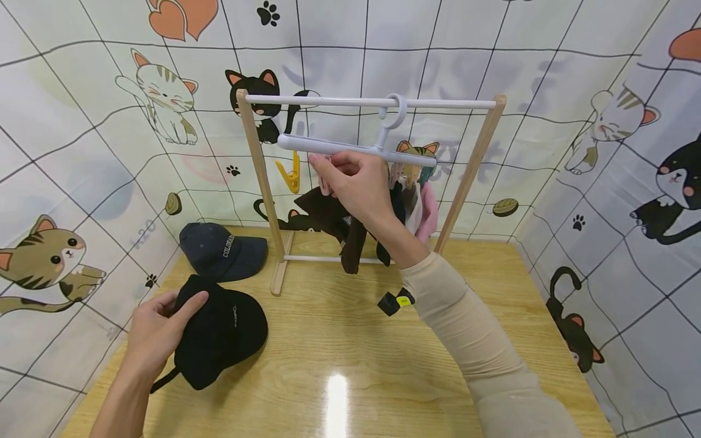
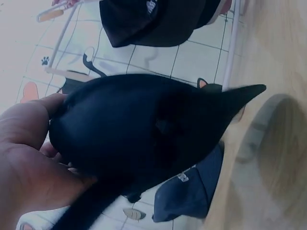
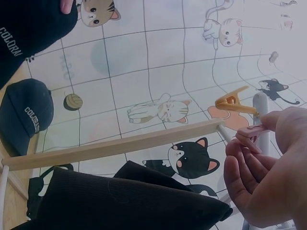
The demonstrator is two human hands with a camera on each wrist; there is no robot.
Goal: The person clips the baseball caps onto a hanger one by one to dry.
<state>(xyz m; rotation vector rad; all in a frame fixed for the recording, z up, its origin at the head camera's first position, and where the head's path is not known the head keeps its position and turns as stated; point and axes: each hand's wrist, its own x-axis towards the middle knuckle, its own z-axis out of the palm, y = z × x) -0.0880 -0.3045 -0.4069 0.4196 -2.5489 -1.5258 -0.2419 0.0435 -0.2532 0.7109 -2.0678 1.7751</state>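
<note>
Left hand: At the lower left of the head view, the left hand (image 1: 159, 328) is partly closed; its thumb lies over the crown of a black cap (image 1: 219, 331), and the fingers go behind. We think this grip at the crown leaves the brim free.
Black cap: It is in the lower left of the frame, its brim pointing to the right and its strap hanging down. In the left wrist view we find it above the table (image 2: 283, 43), so we judge that the hand carries its weight.
Right hand: Near the centre of the frame, the right hand (image 1: 364, 188) pinches a pink clip (image 1: 325, 182) between thumb and fingers. Whether the clip's mouth is open, we cannot tell.
Hanger: The white hanger (image 1: 328, 146) hooks over the rack's bar (image 1: 328, 101), in the upper middle, and its left end is the higher one. Probably the load at its right makes it lean.
Yellow clip: To the left of the pink one, the yellow clip (image 1: 294, 173) hangs below the hanger with nothing in it.
Hanging items: A dark brown item (image 1: 323, 210) hangs below the right hand; what holds it is hidden. Pink cloth (image 1: 428, 213) is farther right, under other clips.
Blue cap: The dark blue cap (image 1: 208, 249) rests at centre left, just behind the black one, perhaps to be within easy reach.
</note>
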